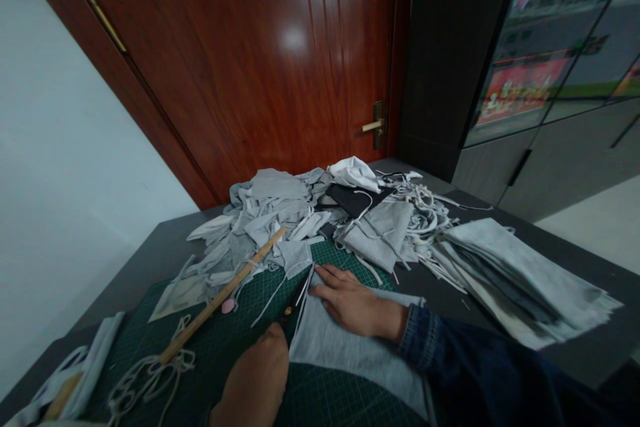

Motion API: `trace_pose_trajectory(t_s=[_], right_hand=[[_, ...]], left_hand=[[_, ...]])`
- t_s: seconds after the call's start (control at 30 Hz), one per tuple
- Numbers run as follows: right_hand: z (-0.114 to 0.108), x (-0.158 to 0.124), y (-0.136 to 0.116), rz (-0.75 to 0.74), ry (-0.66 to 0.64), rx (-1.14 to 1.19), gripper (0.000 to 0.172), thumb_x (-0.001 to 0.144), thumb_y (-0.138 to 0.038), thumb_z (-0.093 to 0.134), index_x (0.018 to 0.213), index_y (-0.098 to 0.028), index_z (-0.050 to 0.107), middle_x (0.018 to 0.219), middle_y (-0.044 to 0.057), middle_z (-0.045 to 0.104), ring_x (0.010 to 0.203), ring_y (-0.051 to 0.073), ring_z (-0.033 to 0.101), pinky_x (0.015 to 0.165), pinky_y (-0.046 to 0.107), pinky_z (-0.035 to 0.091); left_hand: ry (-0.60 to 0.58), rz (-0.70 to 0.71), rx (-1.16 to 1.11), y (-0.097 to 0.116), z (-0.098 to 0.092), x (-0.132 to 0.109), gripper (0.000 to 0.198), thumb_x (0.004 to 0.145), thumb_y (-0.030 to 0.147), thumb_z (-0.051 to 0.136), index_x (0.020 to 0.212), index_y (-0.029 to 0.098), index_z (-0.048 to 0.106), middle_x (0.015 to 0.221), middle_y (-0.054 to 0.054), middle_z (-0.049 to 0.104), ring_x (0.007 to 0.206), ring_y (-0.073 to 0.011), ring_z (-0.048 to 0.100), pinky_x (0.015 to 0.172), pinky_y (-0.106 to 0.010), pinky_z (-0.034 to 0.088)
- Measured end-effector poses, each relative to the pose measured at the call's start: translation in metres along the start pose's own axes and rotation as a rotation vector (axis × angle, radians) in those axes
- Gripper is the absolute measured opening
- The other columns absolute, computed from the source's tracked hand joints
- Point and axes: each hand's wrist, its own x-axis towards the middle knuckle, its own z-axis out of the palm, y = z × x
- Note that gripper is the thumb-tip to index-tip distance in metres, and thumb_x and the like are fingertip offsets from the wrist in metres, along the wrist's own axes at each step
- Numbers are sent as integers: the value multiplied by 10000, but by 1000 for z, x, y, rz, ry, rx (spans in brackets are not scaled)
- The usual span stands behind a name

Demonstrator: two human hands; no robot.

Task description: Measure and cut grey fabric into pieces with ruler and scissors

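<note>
My left hand point(260, 370) is closed around the dark handles of a pair of scissors point(289, 311). The scissor blades point away from me and lie along the left edge of a light grey fabric piece point(340, 340). On top of that fabric my right hand point(345, 297) lies flat with its fingers stretched out, its fingertips close to the upper left corner by the blade tips. Beneath the fabric is a green cutting mat point(320, 397) with a grid. The scissor loops are mostly hidden by my left hand.
Grey fabric scraps point(273, 203) are heaped at the back, beside tangled cords point(425, 210). A wooden stick point(225, 293) slants across the mat's left side. Folded fabric point(525, 273) is stacked at the right. A brown door point(240, 67) stands behind the table.
</note>
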Motion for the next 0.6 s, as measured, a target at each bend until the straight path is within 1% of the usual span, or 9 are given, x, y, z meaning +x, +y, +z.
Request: trace_pose_trajectory(t_s=[0.1,0.17,0.3,0.4,0.53,0.6], right_hand=[[1,1,0,11,-4,2,423,1019,-190,463,1428,-244,556,1693,184,261,1544,365,270,1177,565,330],[1,1,-1,18,-13,8,437,1019,-187,460,1443,-251,546,1694,188,252,1550,375,250,1172,587,332],[0,1,-1,35,-34,16,448,1018,-194,459,1454,-270,534,1699,172,248,1562,383,211,1165,621,333],[-1,1,-1,33,-33,15,454,1017,-190,461,1459,-269,529,1703,171,237,1569,376,192,1175,610,324],[0,1,-2,34,-31,15,453,1013,-186,466,1454,-265,532,1699,179,243,1569,382,186,1170,610,329],[0,1,-2,36,-32,14,452,1013,-192,471,1455,-271,532,1699,175,247,1569,383,184,1169,615,328]], left_hand=[[-43,-17,28,0,0,2,517,869,-73,336,1299,37,600,1219,-246,736,1108,-229,751,969,-310,563],[-40,-10,37,0,-1,4,518,858,-75,332,1285,36,602,1213,-249,736,1091,-225,755,960,-313,565],[25,31,50,-3,2,8,477,861,-50,355,1255,43,608,1208,-252,733,1087,-236,752,960,-329,568],[68,54,52,-5,4,11,454,857,-36,387,1239,40,620,1184,-244,744,1089,-240,750,977,-324,567],[21,37,56,-5,3,10,477,864,-61,361,1239,28,643,1215,-247,737,1121,-239,741,1025,-334,552],[24,33,71,-4,2,8,474,861,-57,380,1243,32,646,1230,-251,730,1152,-252,729,1044,-353,542]])
